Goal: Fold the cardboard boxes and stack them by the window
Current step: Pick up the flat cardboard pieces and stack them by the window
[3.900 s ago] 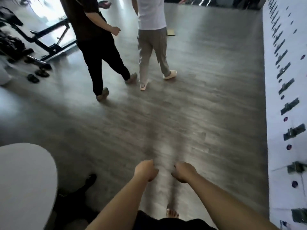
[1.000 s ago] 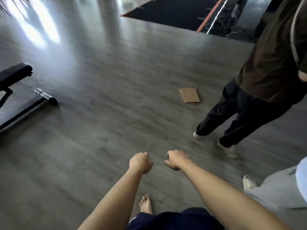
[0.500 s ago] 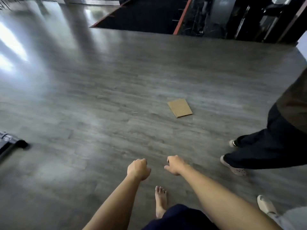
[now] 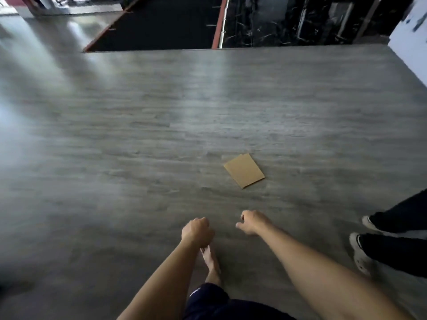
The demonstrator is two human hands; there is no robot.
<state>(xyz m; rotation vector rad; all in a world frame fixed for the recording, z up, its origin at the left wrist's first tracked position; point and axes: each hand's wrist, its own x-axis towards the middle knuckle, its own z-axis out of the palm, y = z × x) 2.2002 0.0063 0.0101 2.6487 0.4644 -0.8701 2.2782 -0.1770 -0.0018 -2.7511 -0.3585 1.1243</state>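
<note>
Grey floor (image 4: 138, 135) fills more of the view now, with the cardboard (image 4: 244, 170) lying flat, nearer than before. Left hand (image 4: 196, 230) and right hand (image 4: 251, 221) (both empty) stay loosely curled.

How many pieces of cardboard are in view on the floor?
1. The flat cardboard lies on the floor, ahead of both hands, slightly right of centre. It may be layered; edges are blurred.

Counted on grey floor (image 4: 115, 158): one flat piece of cardboard (image 4: 244, 170), possibly two sheets stacked, edge unclear. Two bare hands: left hand (image 4: 196, 230), right hand (image 4: 251, 221), both curled and empty. One bare foot (image 4: 210, 262). Two pale shoes (image 4: 359, 256) at right edge, dark trousers above.
</note>
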